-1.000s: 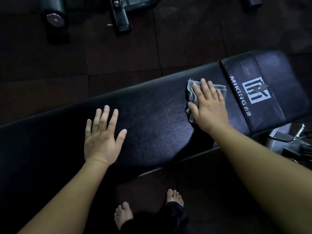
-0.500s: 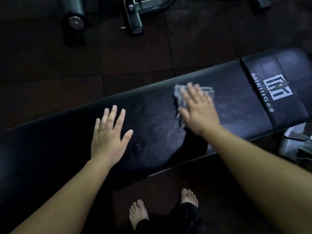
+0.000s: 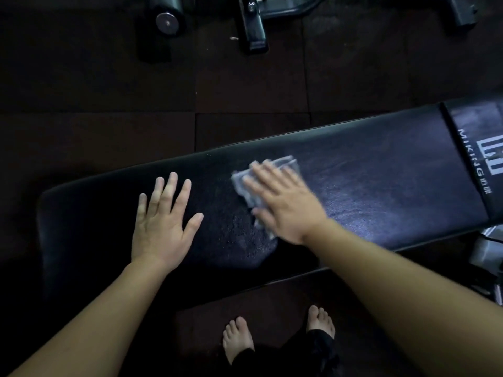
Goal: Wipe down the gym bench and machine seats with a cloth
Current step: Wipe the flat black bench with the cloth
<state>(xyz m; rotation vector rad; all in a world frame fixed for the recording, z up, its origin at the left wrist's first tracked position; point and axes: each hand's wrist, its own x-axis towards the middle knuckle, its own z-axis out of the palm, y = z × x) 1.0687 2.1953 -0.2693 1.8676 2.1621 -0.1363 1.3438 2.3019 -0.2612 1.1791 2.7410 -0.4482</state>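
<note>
A: What colour is the bench (image 3: 381,191)?
B: Black, with a fine leather grain (it shines bluish towards its right end), and white lettering (image 3: 473,161) there.
A: And the cloth (image 3: 241,186)?
B: Pale grey. The floor tiles (image 3: 245,85) are dark brown.

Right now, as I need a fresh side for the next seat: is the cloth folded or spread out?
Folded: stacked layered edges of the cloth show beyond the right hand, which presses it on the bench.

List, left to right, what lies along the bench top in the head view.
left hand flat on the bench → right hand pressing the cloth → white logo on the end pad.
</note>
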